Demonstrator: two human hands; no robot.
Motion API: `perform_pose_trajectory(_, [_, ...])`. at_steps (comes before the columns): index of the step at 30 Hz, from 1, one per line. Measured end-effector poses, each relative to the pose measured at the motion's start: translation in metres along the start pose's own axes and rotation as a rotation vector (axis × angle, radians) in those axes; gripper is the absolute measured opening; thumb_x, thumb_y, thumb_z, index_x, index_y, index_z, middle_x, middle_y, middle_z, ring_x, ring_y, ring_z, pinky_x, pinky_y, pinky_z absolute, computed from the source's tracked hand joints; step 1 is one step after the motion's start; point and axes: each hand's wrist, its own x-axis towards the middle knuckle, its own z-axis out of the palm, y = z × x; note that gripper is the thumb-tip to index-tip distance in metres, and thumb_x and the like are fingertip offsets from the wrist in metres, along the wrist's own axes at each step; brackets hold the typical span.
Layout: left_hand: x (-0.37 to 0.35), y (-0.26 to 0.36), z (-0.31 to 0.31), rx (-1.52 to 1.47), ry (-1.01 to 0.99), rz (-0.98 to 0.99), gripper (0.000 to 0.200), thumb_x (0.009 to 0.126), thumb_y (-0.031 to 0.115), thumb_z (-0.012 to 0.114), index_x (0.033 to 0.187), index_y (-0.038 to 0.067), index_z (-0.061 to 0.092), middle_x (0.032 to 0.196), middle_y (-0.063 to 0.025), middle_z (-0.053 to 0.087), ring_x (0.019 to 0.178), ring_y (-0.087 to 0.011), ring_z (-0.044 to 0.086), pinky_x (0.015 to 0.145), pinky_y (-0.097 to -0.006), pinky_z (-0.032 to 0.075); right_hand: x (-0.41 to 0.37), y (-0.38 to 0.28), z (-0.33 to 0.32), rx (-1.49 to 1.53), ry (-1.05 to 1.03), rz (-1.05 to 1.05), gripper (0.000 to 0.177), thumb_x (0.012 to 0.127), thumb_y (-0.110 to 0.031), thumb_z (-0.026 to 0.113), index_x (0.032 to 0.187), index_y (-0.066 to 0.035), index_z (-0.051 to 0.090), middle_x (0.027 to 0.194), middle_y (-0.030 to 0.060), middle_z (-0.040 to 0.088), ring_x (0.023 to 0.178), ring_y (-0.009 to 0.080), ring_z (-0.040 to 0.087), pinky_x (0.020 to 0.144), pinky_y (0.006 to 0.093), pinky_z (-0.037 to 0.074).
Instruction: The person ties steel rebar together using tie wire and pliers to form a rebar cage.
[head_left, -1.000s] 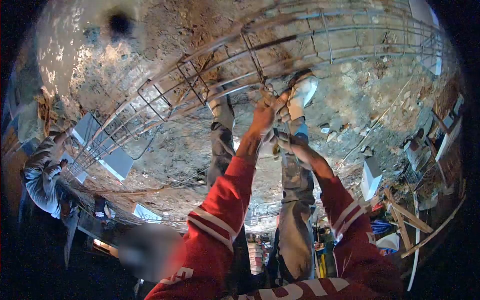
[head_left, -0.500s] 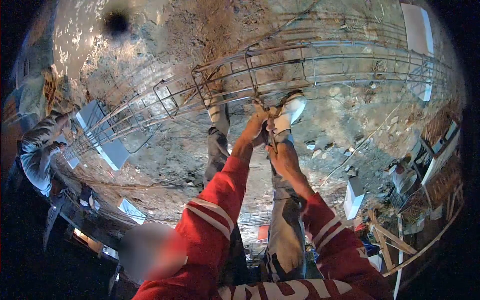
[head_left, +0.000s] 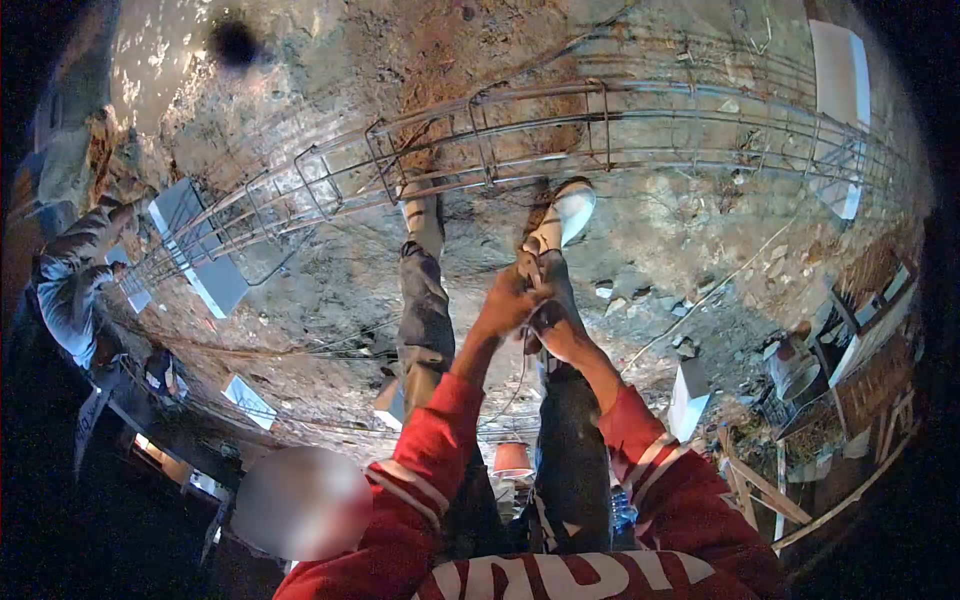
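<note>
My left hand (head_left: 508, 302) and my right hand (head_left: 560, 332) are closed together in front of my right shin. My right hand grips a slim dark tool that looks like pincers (head_left: 531, 264); its upper end shows just above my left fingers. What my left fingers pinch is hidden. A thin wire (head_left: 522, 372) hangs below the hands. Beyond them a long rebar cage (head_left: 540, 165) with square stirrups runs across the view, apart from both hands. My right shoe (head_left: 574, 212) stands close to the cage's near bars.
White blocks bear the cage, one at the left (head_left: 200, 255) and one at the right (head_left: 842, 80). Another person (head_left: 70, 300) crouches at the cage's left end. Rubble, a bucket (head_left: 795, 368), wooden pieces (head_left: 765, 485) and a reddish pail (head_left: 513, 460) lie around.
Both hands have come back from the cage toward my body, still together with the tool. The view has shifted slightly, and the cage stays in place.
</note>
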Motion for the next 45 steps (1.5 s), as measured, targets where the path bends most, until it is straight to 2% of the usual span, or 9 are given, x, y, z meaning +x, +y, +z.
perform_pose_trajectory(3, [-0.032, 0.023, 0.022, 0.525, 0.342, 0.097, 0.063, 0.079, 0.034, 0.077, 0.119, -0.003, 0.046, 0.11, -0.0271, 0.058, 0.095, -0.0373, 0.061, 0.078, -0.045, 0.049, -0.006, -0.014, -0.001, 0.135, 0.387, 0.255, 0.02, 0.093, -0.025, 0.056, 0.099, -0.006, 0.062, 0.089, 0.0045, 0.066, 0.075, 0.0191, 0.062, 0.069, 0.0318, 0.049])
perform_pose_trajectory(9, [-0.088, 0.077, 0.038, 0.591, 0.366, -0.006, 0.04, 0.094, 0.034, 0.057, 0.111, -0.002, 0.048, 0.074, -0.0244, 0.058, 0.071, -0.0414, 0.058, 0.063, -0.0493, 0.044, -0.014, -0.064, -0.006, -0.713, 0.546, -0.345, 0.026, 0.098, -0.026, 0.049, 0.092, -0.002, 0.057, 0.084, 0.0102, 0.06, 0.076, 0.0274, 0.06, 0.068, 0.0382, 0.046])
perform_pose_trajectory(13, [-0.099, 0.108, 0.001, -0.117, 0.306, 0.082, 0.036, 0.102, 0.042, 0.039, 0.106, 0.007, 0.05, 0.061, -0.0019, 0.042, 0.056, -0.0158, 0.041, 0.054, -0.0334, 0.037, 0.077, -0.007, -0.014, -0.016, 1.22, -0.531, 0.025, 0.096, -0.025, 0.058, 0.092, 0.0, 0.06, 0.086, 0.0095, 0.062, 0.083, 0.0227, 0.061, 0.069, 0.0366, 0.046])
perform_pose_trajectory(15, [-0.098, 0.115, -0.028, -0.358, 0.326, -0.028, 0.041, 0.103, 0.046, 0.034, 0.102, 0.009, 0.051, 0.061, 0.0048, 0.037, 0.054, -0.0078, 0.036, 0.048, -0.0273, 0.03, 0.0, -0.134, -0.005, -0.391, 0.874, -0.263, 0.02, 0.093, -0.019, 0.062, 0.097, 0.0, 0.062, 0.097, 0.011, 0.065, 0.093, 0.0208, 0.061, 0.076, 0.0358, 0.048])
perform_pose_trajectory(22, [-0.074, 0.064, -0.093, -0.591, 0.462, 0.14, 0.031, 0.102, 0.035, 0.046, 0.093, 0.007, 0.054, 0.061, 0.0061, 0.038, 0.048, -0.0038, 0.035, 0.043, -0.0202, 0.026, 0.031, -0.183, -0.035, -0.64, 0.979, -0.844, 0.025, 0.096, -0.025, 0.057, 0.103, -0.003, 0.065, 0.107, 0.0114, 0.066, 0.089, 0.0202, 0.065, 0.077, 0.0325, 0.051])
perform_pose_trajectory(31, [-0.052, 0.016, -0.142, -0.115, 0.463, 0.146, 0.032, 0.097, 0.031, 0.057, 0.102, 0.001, 0.067, 0.072, 0.0061, 0.051, 0.065, -0.0056, 0.045, 0.054, -0.0213, 0.034, 0.07, -0.173, -0.021, -1.053, 1.237, -0.488, 0.049, 0.084, -0.021, 0.069, 0.126, -0.002, 0.053, 0.121, 0.0177, 0.057, 0.109, 0.0337, 0.056, 0.094, 0.04, 0.045])
perform_pose_trajectory(37, [-0.048, 0.013, -0.158, -0.411, 0.245, 0.144, 0.026, 0.097, 0.025, 0.057, 0.095, 0.0, 0.065, 0.072, 0.0037, 0.054, 0.06, -0.0061, 0.045, 0.054, -0.0213, 0.036, 0.074, -0.11, 0.088, -0.807, 0.536, -0.638, 0.032, 0.089, -0.022, 0.066, 0.111, 0.0, 0.057, 0.097, 0.0107, 0.061, 0.092, 0.0235, 0.059, 0.085, 0.0349, 0.046])
perform_pose_trajectory(40, [-0.046, 0.018, -0.173, -0.198, 0.203, 0.196, 0.024, 0.097, 0.023, 0.058, 0.095, 0.001, 0.066, 0.073, 0.0019, 0.06, 0.063, -0.0055, 0.049, 0.055, -0.0215, 0.038, 0.09, -0.101, 0.169, -0.146, 0.445, -0.269, 0.027, 0.096, -0.018, 0.055, 0.116, 0.0, 0.057, 0.083, 0.0057, 0.063, 0.076, 0.0134, 0.058, 0.068, 0.0291, 0.047])
perform_pose_trajectory(45, [-0.036, 0.034, -0.209, -0.229, 0.265, 0.12, 0.027, 0.094, 0.022, 0.062, 0.107, -0.001, 0.067, 0.079, -0.001, 0.064, 0.065, -0.0054, 0.05, 0.057, -0.0218, 0.04, 0.115, -0.037, 0.18, -0.411, 0.753, -0.258, 0.019, 0.094, -0.009, 0.05, 0.102, 0.0, 0.064, 0.077, 0.0064, 0.062, 0.067, 0.0132, 0.056, 0.059, 0.0277, 0.044])
